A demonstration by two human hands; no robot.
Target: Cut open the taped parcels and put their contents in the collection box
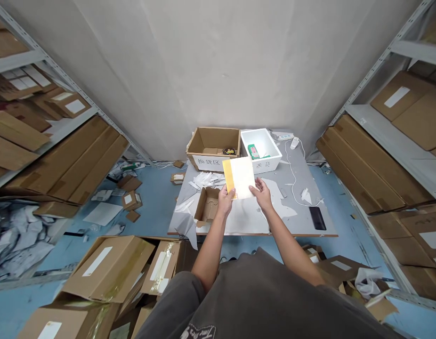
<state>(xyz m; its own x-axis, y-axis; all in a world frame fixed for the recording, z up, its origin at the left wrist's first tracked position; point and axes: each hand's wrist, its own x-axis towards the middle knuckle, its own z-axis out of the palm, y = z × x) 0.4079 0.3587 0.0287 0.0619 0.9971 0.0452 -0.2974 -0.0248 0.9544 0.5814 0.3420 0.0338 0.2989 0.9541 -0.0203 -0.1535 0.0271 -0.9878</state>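
Here we see a white-and-yellow packet (pixel 242 176) above the table (pixel 307 181).
Left hand (pixel 225 201) and right hand (pixel 262 195) pinch its lower sides.

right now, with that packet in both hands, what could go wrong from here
The yellow and white packet is gripped near its lower corners by the left hand and right hand, so it might tip. The open carton beside the left forearm sits near the front edge of the table and could be nudged off. The dark phone lies near that edge, where an arm might catch it.
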